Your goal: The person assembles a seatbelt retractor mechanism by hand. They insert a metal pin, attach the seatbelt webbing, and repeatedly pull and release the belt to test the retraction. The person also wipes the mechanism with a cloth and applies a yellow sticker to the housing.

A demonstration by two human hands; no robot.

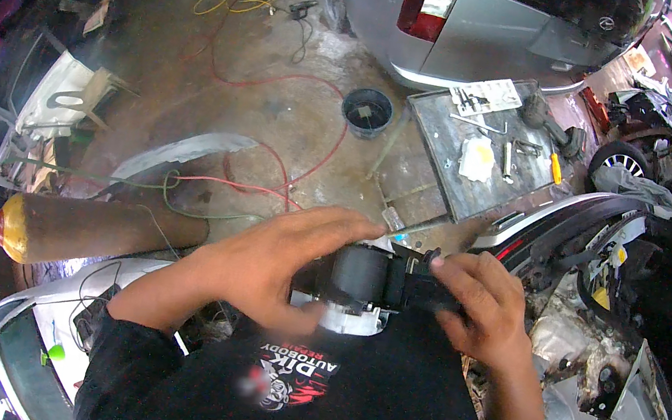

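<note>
A black car part (373, 278) sits in the middle of the frame, a bit below the center. It looks like a roll of black belt in a black holder, with a white piece under it. It is held up in the air, close to the person's chest.

The left hand (275, 266) is on the left side of the part. Its fingers are stretched long and flat over the top, and the thumb is curled under it, so the hand has a loose hold on the part. The right hand (482, 306) is on the right side. Its fingers are bent and pinch the right end of the part.

Below the hands is the person's black shirt (377, 399) with a red and white picture on it.

Just above and to the right of the hands is a gray metal table (449, 153). Small tools, a white rag and a paper lie on it. Left of the table, a black bucket (366, 112) stands on the wet floor. Red hoses (285, 85) and a yellow cord (228, 1) snake over the floor in the upper left. A silver car (502, 26) is at the top of the frame.

At the left, a brown gas tank (98, 231) with a yellow end lies on its side. At the right are car parts with wires and a black bumper (578, 220).
</note>
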